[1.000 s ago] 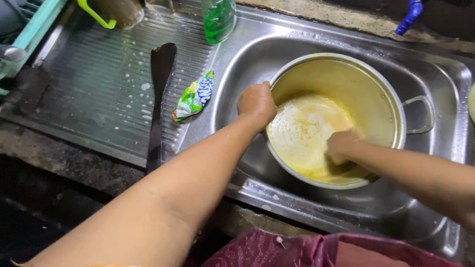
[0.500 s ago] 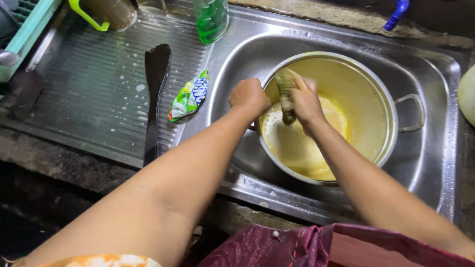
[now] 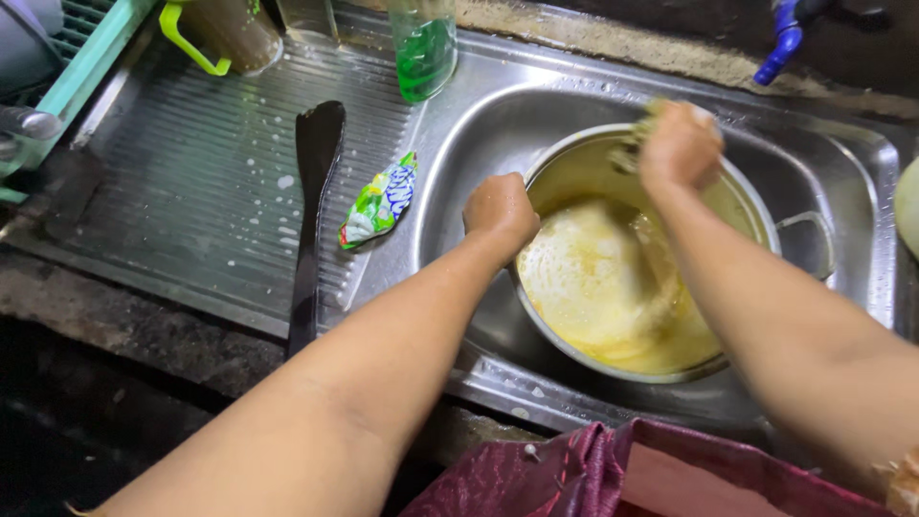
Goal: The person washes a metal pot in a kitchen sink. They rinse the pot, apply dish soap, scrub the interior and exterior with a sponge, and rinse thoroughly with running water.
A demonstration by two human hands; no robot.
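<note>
Metal pot [image 3: 613, 287] in sink [image 3: 479, 124]: rigid, likely heavy, soapy-slick inside. Left hand [image 3: 500, 209], fingers clamped on near rim, the best hold. Right hand [image 3: 680, 144], fingers closed around scrubber [image 3: 632, 148] at far wall.

Pot [image 3: 766, 206]: silver metal outside, inside coated yellow with pale foam. Sink [image 3: 498, 124]: grey steel; its ribbed draining board [image 3: 191, 191] flecked with white suds. Sachet [image 3: 380, 201]: green, white and blue. Bottle [image 3: 424, 48]: clear, green liquid. Long utensil [image 3: 311, 211]: black. Tap [image 3: 780, 43]: blue. Cloth [image 3: 574, 479]: maroon.
</note>
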